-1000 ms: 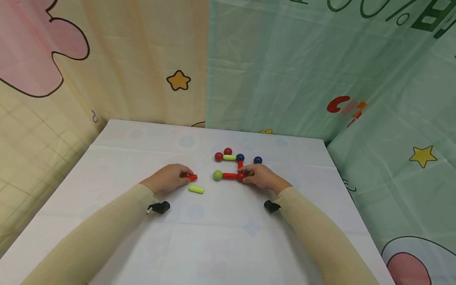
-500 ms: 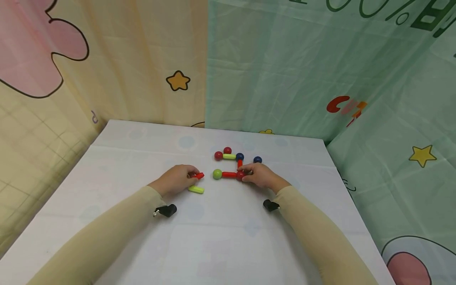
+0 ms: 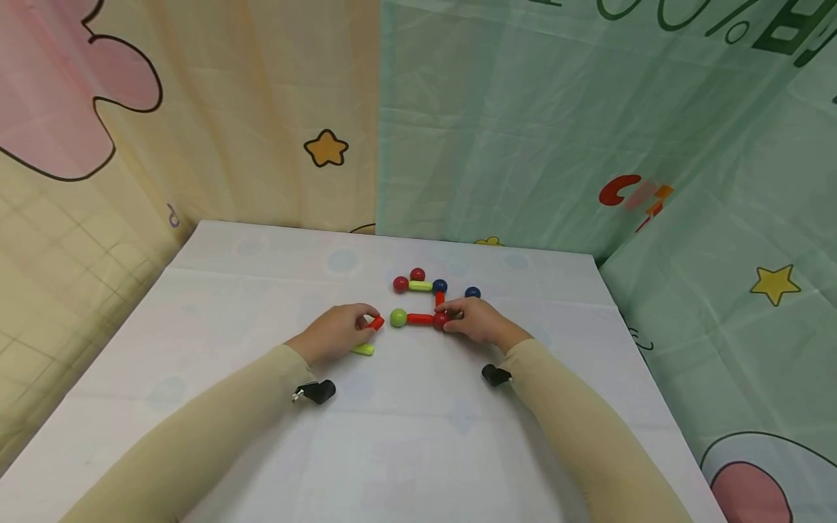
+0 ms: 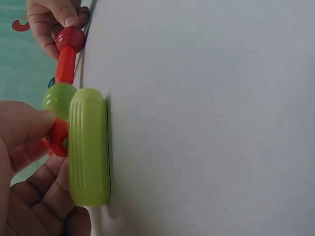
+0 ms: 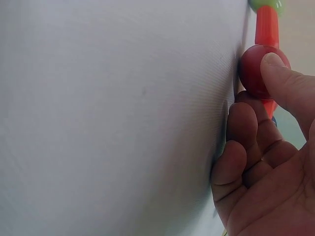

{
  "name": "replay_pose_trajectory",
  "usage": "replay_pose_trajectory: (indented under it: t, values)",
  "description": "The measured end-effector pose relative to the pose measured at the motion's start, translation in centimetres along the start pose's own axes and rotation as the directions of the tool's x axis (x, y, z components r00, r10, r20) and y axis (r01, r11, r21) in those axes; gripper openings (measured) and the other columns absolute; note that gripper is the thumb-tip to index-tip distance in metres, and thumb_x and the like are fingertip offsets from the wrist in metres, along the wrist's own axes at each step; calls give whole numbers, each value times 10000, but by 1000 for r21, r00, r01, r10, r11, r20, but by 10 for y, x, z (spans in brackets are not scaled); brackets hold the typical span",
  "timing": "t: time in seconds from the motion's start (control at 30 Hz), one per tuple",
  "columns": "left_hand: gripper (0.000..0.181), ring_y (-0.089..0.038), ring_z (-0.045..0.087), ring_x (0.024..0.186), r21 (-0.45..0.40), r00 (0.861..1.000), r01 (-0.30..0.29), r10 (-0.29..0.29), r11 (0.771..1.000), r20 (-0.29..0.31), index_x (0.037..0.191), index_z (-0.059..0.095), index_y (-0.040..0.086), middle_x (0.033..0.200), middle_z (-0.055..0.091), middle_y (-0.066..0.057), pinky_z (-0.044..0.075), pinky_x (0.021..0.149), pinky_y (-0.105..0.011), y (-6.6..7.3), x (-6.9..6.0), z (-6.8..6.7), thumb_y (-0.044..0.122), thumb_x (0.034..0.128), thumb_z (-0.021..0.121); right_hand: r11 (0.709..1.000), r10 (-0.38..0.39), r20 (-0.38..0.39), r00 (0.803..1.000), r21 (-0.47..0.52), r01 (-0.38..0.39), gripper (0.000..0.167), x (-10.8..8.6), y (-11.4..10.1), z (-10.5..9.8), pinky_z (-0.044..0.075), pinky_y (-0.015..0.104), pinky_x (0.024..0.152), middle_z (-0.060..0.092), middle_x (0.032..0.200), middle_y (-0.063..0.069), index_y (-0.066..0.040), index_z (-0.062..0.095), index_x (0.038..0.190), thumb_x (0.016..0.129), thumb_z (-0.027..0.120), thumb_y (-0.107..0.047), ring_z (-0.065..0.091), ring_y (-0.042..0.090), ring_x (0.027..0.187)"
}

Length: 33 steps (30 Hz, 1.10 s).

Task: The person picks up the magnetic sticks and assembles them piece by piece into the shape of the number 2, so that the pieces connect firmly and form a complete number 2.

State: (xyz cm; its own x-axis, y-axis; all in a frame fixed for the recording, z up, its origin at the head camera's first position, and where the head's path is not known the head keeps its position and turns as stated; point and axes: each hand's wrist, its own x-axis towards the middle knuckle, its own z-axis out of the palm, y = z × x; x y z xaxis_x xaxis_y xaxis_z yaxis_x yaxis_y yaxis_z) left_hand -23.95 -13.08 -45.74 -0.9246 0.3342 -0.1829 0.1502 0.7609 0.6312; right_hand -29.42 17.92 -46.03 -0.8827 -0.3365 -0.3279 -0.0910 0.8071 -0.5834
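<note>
My left hand (image 3: 335, 333) pinches a short red rod (image 3: 375, 323) between thumb and fingers, its free end pointing at the green ball (image 3: 398, 317) with a small gap. That ball joins a red rod (image 3: 420, 319) ending in a red ball (image 3: 441, 320), which my right hand (image 3: 480, 321) grips. From there another red rod (image 3: 440, 298) runs back to a blue ball (image 3: 440, 286), then a lime rod (image 3: 421, 286) and a red ball (image 3: 401, 285). In the left wrist view a loose lime rod (image 4: 89, 147) lies beside the left fingers.
A separate blue ball (image 3: 473, 292) lies behind the right hand. Another red ball (image 3: 417, 274) sits at the back, close to the lime rod of the joined pieces. The white table (image 3: 405, 450) meets printed curtains (image 3: 484, 145) at its back edge.
My left hand has moved right with the red rod, bringing it near the green ball and partly covering the loose lime rod. The right hand keeps its grip, and the joined pieces have barely shifted.
</note>
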Motion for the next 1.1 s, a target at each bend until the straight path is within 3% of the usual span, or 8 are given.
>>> replay_pose_trajectory:
  t: [0.43, 1.1]
  values:
    - [370, -193, 614, 840, -20, 999, 37, -37, 999, -3, 1359, 654, 144, 1009, 691, -18, 516, 767, -320, 15, 6, 14, 264, 1013, 702, 1000, -2, 1, 1000, 15, 2, 428, 0, -1, -1, 548, 402, 1026, 679, 1267, 56, -269, 683, 1412, 994, 747, -205, 588, 239, 1149]
    - [354, -184, 610, 812, -2, 996, 76, -76, 997, -37, 1308, 652, 128, 1009, 693, -23, 505, 729, -293, 26, 12, 30, 285, 1000, 726, 1000, -21, -12, 1000, -8, 21, 415, -1, -1, 1, 540, 417, 1041, 687, 1270, 62, -265, 686, 1408, 999, 740, -215, 601, 240, 1148]
